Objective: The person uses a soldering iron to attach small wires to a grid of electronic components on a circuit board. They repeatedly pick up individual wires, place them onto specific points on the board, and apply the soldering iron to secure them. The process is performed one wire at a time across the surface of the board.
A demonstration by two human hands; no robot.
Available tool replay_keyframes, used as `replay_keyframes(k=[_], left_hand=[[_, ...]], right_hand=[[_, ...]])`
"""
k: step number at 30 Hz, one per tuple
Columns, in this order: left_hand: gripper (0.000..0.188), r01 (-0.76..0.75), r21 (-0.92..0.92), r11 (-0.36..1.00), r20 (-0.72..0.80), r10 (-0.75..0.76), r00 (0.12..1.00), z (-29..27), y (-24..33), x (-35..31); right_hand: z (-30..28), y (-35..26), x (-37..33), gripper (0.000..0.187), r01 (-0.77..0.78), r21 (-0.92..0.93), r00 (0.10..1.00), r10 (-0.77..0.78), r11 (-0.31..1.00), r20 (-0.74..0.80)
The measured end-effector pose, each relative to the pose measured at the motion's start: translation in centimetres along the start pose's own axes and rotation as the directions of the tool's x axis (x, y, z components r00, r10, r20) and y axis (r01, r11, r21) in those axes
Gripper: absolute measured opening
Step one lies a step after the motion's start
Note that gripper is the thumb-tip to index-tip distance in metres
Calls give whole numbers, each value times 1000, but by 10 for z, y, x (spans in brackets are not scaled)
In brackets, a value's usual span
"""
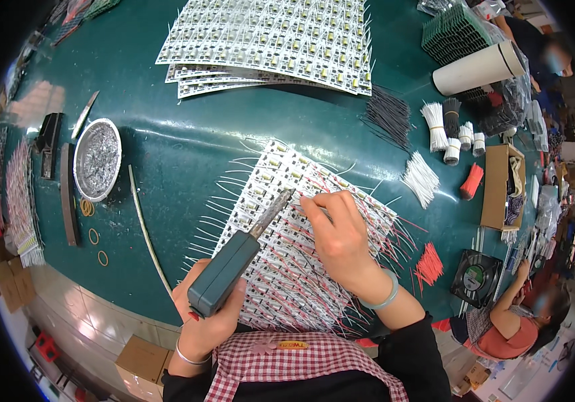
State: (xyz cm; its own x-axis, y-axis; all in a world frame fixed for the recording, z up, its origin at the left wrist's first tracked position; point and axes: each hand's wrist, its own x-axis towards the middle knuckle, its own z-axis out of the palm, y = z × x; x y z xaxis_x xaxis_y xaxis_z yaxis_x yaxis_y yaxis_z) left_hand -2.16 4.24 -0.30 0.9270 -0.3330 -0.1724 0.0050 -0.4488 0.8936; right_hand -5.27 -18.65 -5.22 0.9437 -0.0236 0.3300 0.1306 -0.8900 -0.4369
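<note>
My left hand [210, 321] is closed around the dark green body of a soldering gun [224, 273]. Its metal tip points up and right, down onto a white circuit board panel [260, 191] lying at an angle in front of me. Rows of small components cover the panel, and thin white and red wires [301, 268] stick out of it. Beside the tip, my right hand [341, 231] pinches with thumb and forefinger at the panel's surface. What lies between those fingertips is too small to make out; red wires are close by.
Stacked circuit panels [267, 43] lie at the far side. Left are a silvery bowl [116, 151] and rubber bands [102, 258]. Right are black wires [389, 117], white wires [421, 179], red wires [428, 264], a cardboard box [495, 191] and a fan [476, 278]. A co-worker [508, 321] sits right.
</note>
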Motion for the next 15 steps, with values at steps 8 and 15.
replay_keyframes(k=[8,15], left_hand=[[18,-88,34,995,-18,89,996,3,-2,3],[16,-60,48,997,3,60,998,2,-2,3]], right_hand=[[0,-1,2,40,-1,-7,1000,1,1000,-2],[0,-2,3,39,3,-19,1000,-4,1000,-10]])
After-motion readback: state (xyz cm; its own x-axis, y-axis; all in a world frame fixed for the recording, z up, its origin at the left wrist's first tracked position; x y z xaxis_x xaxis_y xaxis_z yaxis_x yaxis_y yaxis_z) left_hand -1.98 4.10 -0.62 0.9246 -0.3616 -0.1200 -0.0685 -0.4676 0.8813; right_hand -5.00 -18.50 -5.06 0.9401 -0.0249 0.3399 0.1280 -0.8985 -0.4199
